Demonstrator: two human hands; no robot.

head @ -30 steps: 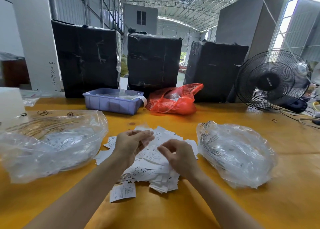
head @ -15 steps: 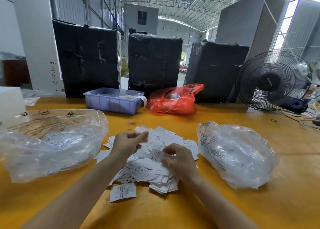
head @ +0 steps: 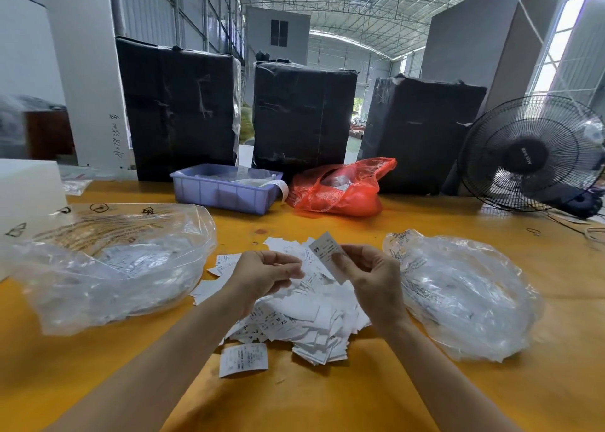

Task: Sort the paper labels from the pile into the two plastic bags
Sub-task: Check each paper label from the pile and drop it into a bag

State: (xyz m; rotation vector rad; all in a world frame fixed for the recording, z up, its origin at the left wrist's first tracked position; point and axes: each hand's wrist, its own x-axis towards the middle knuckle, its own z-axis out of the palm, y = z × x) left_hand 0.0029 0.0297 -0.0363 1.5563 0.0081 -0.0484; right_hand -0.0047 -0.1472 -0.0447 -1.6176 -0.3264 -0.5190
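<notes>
Up comes the right hand (head: 373, 277) off the pile (head: 301, 317), pinching one label (head: 329, 256) beside the left hand (head: 265, 273), whose curled fingers hold nothing I can see. A loose pinch could drop it back and mix the sizes. It's a small white slip, printed side up, above the tabletop (head: 327, 399) between the two bags (head: 108, 268) (head: 465, 294).
</notes>
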